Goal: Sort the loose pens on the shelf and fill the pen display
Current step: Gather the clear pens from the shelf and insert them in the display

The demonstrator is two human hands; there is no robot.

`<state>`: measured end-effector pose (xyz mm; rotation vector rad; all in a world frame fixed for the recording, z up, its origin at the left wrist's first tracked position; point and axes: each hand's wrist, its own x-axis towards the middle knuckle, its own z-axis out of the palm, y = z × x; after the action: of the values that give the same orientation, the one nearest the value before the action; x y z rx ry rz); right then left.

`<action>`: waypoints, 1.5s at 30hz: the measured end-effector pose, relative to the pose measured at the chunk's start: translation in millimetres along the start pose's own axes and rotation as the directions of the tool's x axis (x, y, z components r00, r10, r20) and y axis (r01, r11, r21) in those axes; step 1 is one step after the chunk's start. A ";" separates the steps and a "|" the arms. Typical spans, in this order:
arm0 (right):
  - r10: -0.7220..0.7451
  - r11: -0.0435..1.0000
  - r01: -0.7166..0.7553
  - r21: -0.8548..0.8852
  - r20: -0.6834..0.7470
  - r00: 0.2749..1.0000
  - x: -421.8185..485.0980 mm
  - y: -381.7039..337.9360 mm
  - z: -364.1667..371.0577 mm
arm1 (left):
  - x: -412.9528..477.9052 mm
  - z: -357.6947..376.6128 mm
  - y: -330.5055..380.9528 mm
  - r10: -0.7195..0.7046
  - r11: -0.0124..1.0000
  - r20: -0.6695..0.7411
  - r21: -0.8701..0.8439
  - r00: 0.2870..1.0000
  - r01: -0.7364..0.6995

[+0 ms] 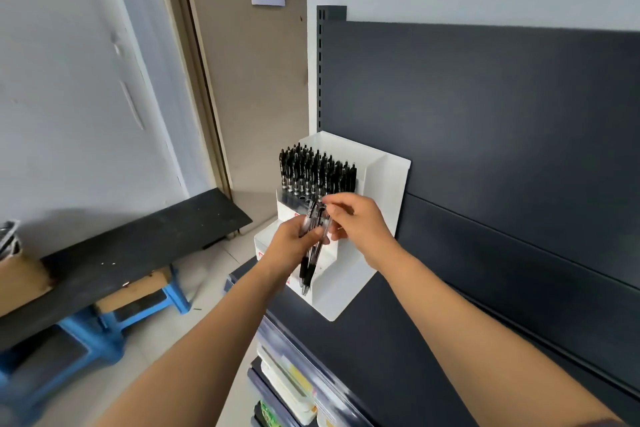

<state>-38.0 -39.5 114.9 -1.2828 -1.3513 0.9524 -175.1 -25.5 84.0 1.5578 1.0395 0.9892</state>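
The dark shelf (pixel 398 340) carried the white pen display (pixel 384 191) at its left end, against the back panel. The display's upper tiers were already packed with standing pens (pixel 317 170), black caps up; the lower front steps looked unfilled, though the hands hid part of them. In front of the display, above those lower steps, the left hand (pixel 289 246) held the bundle of pens (pixel 310 263), their clear barrels slanting with the dark rubber sleeves and tips hanging below the fist and the clicker ends sticking out above. Pens of this kind should be light and stiff, with smooth plastic barrels that slide against one another, so a loose bundle is likely to fan out or slip. The rubber sleeve near the tip offers the surest hold, while the clicker end is the handiest place to draw one out. The left grip was wrapped round the middle of the bundle, fingers curled and thumb across the barrels. The right hand (pixel 360 222) reached in from the right, its grip nearly together, thumb and forefinger apparently pinching the top end of a single pen (pixel 322 206) in the bundle, its other fingers loosely curled and touching nothing that could be made out.
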 end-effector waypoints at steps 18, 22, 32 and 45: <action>-0.109 0.880 -0.023 -0.475 -0.248 0.963 38.4 44.6 13.5 | 78.8 -17.8 -38.5 0.098 0.991 0.031 0.085 0.995 -0.100; -0.111 0.790 -0.069 -0.609 -0.254 0.961 38.3 49.2 35.5 | 86.5 -36.6 -44.2 0.117 0.989 0.054 0.084 0.992 -0.122; -0.108 0.427 -0.334 -0.840 -0.414 0.904 31.4 54.0 58.8 | 91.6 -57.7 -56.9 0.112 0.993 0.133 0.009 0.985 -0.114; 0.036 0.838 -0.238 -0.491 -0.385 0.922 59.0 26.6 60.9 | 97.7 -51.3 -43.6 0.092 0.995 0.194 0.005 0.977 -0.095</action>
<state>-88.4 27.6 86.0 -1.8975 -1.2748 0.3951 -200.4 88.2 61.1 1.6913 0.8461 0.8749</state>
